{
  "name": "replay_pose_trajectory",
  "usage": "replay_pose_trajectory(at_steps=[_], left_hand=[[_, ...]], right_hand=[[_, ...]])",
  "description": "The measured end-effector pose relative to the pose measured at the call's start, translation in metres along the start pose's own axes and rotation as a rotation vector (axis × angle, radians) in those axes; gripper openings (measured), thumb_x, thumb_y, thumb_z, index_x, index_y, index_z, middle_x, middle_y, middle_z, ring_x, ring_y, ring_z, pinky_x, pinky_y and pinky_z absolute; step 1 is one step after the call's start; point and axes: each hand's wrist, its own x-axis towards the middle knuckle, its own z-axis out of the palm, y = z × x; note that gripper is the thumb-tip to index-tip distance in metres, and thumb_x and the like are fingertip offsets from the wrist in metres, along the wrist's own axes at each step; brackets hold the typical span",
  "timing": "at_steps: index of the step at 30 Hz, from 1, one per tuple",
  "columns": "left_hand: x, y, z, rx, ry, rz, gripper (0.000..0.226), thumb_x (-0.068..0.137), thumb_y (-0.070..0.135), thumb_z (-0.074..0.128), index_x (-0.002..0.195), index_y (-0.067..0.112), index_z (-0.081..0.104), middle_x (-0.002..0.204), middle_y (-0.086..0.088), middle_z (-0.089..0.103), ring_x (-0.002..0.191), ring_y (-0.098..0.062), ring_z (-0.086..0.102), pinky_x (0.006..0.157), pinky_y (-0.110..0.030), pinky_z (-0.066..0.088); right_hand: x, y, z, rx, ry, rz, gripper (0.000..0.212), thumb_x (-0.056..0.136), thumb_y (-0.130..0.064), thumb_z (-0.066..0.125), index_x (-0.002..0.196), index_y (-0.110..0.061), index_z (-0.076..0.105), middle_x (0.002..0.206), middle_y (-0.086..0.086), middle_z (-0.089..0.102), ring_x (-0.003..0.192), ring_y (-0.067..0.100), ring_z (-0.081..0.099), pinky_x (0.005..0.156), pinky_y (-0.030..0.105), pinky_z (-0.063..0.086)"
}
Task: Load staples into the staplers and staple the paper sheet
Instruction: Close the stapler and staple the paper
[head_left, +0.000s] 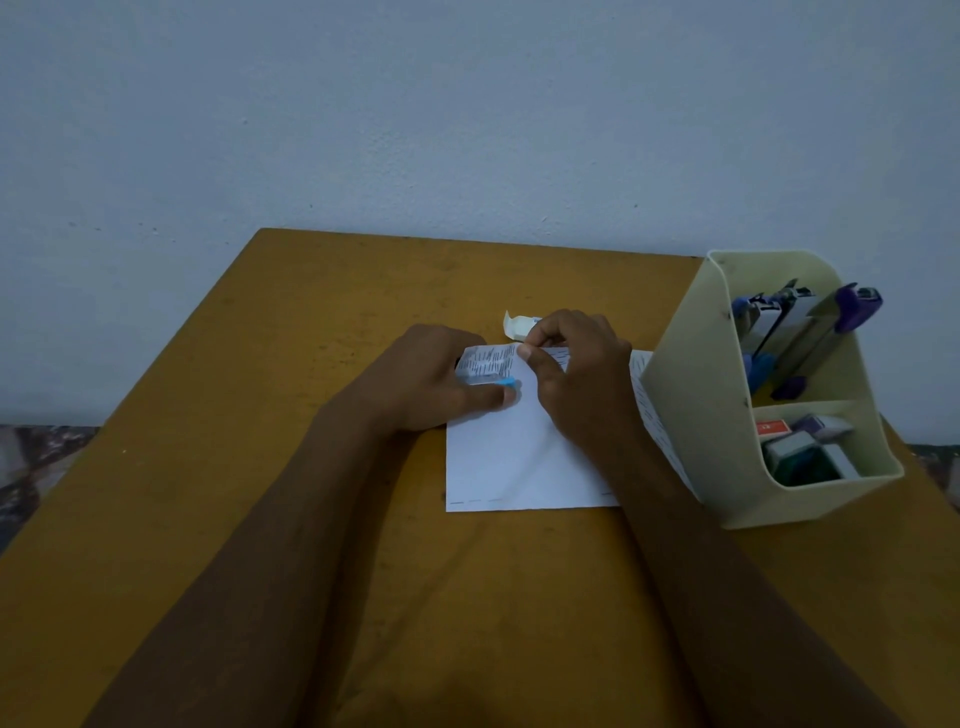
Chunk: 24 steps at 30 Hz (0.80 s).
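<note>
- Setting: pale wall, mustard tabletop (322, 322), cream organiser (810, 483) to the right of your hands.
- Left hand (431, 382): closed around a blue stapler (488, 378), thumb pressing just beneath it.
- Right hand (576, 364): fingertips pinched on the folded top edge of the paper sheet (498, 457), touching the stapler's mouth.
- Staple box (519, 325): just beyond your right fingertips.
- Risk: your pinching fingers sit beside the mouth; pressing could catch a fingertip.
- Risk: a slipping fold would make the staple miss a layer.

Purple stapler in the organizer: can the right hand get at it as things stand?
Probably yes. The purple stapler sticks up out of the open-topped organizer beside the right hand, but that hand is pinching the paper.
</note>
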Motion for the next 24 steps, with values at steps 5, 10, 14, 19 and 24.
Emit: replay_pose_trajectory(at_steps=[5, 10, 14, 19, 24], left_hand=[[-0.0008, -0.0005, 0.0016, -0.001, 0.038, 0.018, 0.031, 0.073, 0.059, 0.057, 0.071, 0.028, 0.060, 0.062, 0.008, 0.056, 0.049, -0.009, 0.044, 0.046, -0.018, 0.027], [0.0002, 0.0003, 0.0003, -0.030, 0.014, -0.018, 0.032, 0.075, 0.057, 0.064, 0.079, 0.026, 0.065, 0.069, 0.004, 0.062, 0.055, -0.012, 0.053, 0.047, -0.022, 0.032], [0.0012, 0.0030, -0.0014, -0.027, -0.045, -0.054, 0.045, 0.075, 0.051, 0.070, 0.102, 0.015, 0.068, 0.088, -0.006, 0.068, 0.075, -0.023, 0.063, 0.051, -0.024, 0.037], [-0.0006, 0.0056, -0.0031, -0.023, -0.075, -0.062, 0.051, 0.073, 0.052, 0.071, 0.108, 0.015, 0.064, 0.094, -0.003, 0.066, 0.084, -0.021, 0.062, 0.051, -0.018, 0.038], [-0.0019, 0.0070, -0.0058, -0.043, -0.055, -0.069, 0.045, 0.076, 0.049, 0.070, 0.108, 0.018, 0.064, 0.095, 0.004, 0.065, 0.085, -0.014, 0.061, 0.067, -0.033, 0.052]], right_hand=[[-0.0006, -0.0004, 0.0001, 0.001, -0.005, -0.001, 0.009, 0.074, -0.016, 0.069, 0.073, -0.014, 0.060, 0.077, -0.002, 0.065, 0.075, 0.018, 0.056, 0.067, 0.047, 0.047], [-0.0003, -0.0001, -0.0008, -0.014, 0.002, -0.020, 0.009, 0.075, -0.017, 0.068, 0.073, -0.013, 0.061, 0.076, 0.000, 0.065, 0.072, 0.019, 0.057, 0.063, 0.044, 0.048], [0.0004, 0.0001, 0.0004, -0.014, 0.009, -0.005, 0.009, 0.076, -0.019, 0.067, 0.073, -0.013, 0.061, 0.075, -0.001, 0.065, 0.072, 0.018, 0.056, 0.064, 0.043, 0.047], [0.0000, 0.0008, 0.0007, -0.004, 0.000, 0.021, 0.009, 0.076, -0.018, 0.068, 0.074, -0.015, 0.060, 0.076, -0.005, 0.064, 0.074, 0.014, 0.053, 0.065, 0.048, 0.046], [0.0001, 0.0004, 0.0008, -0.007, -0.003, 0.013, 0.009, 0.077, -0.020, 0.066, 0.075, -0.014, 0.061, 0.077, -0.002, 0.065, 0.073, 0.015, 0.054, 0.064, 0.045, 0.047]])
